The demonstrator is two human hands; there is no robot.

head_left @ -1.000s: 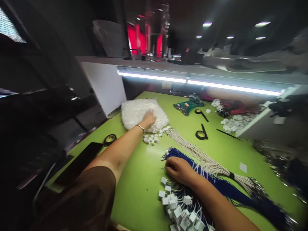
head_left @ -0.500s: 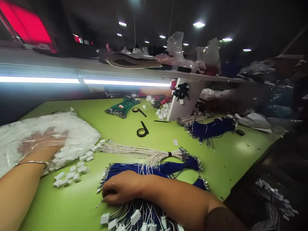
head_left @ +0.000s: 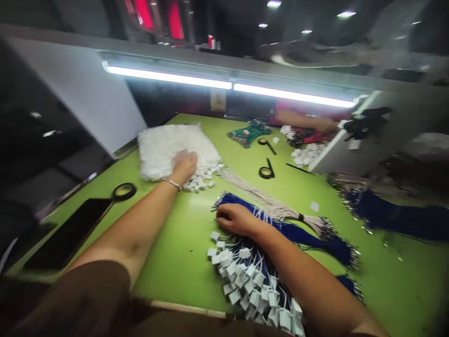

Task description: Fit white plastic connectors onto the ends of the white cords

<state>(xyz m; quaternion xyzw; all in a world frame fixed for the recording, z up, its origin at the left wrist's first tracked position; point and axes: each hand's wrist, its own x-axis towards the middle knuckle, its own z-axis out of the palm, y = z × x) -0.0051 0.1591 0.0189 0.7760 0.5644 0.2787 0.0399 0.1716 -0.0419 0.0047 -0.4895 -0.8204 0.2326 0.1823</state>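
Observation:
My left hand (head_left: 185,164) reaches into the clear plastic bag of white connectors (head_left: 159,147); its fingers are blurred and partly covered by the plastic. Loose white connectors (head_left: 199,181) lie by the bag's mouth, close to my left wrist. My right hand (head_left: 235,219) is closed in a pinch on a wire, whose thin tip pokes out to the left. Under and beside that hand lies a bundle of blue wires (head_left: 242,201) with metal terminals. Nearer to me is a pile of wires ending in white connector housings (head_left: 254,285).
White wires (head_left: 259,189) lie behind the blue ones. Black tape rolls (head_left: 266,172) and green wires (head_left: 249,134) are farther back. At left are a dark phone-like slab (head_left: 70,234) and another tape roll (head_left: 124,191). Another person's arm (head_left: 305,120) shows beyond the divider (head_left: 361,131).
The view has swung left and shows more of the table's near and left side. My left hand is still at the bag, its fingers now less distinct. My right hand keeps its pinch.

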